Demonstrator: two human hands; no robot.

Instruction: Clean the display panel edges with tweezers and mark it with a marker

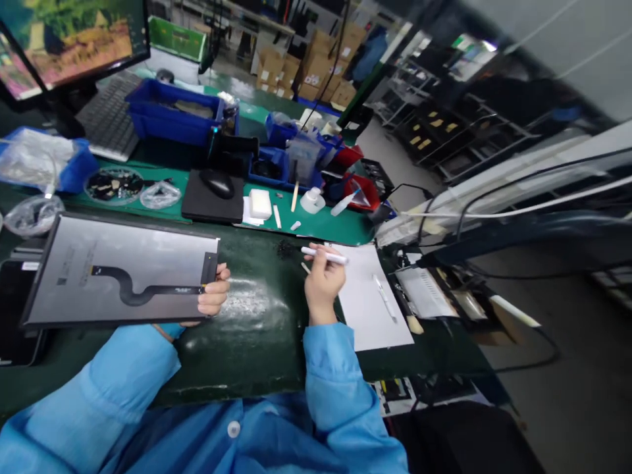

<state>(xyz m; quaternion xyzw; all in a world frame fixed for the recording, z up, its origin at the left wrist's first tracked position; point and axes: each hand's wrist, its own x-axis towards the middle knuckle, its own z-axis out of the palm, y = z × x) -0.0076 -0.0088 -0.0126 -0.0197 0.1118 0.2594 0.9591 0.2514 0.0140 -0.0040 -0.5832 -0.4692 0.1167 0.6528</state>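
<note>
My left hand (pixel 213 294) grips the right edge of a flat display panel (pixel 158 257), its fingers wrapped over the silver back. A black ribbon cable (pixel 129 289) curves across that back to a dark strip at the right side. My right hand (pixel 324 280) pinches a white pen-like tool (pixel 326 255) whose thin dark tip points left. Just beyond the tip is a small pile of black bits (pixel 285 249) on the dark green mat (pixel 257 349). Right of this hand lies a white paper sheet (pixel 365 332) with a white pen (pixel 385 299) on it.
A black mouse (pixel 217 184) rests on a pad at the back. Blue bins (pixel 172 122), a white pump bottle (pixel 313 200) and a stack of white wipes (pixel 260 204) stand along the bench's rear. A dark tablet-like device (pixel 17 309) lies at far left, partly under the panel.
</note>
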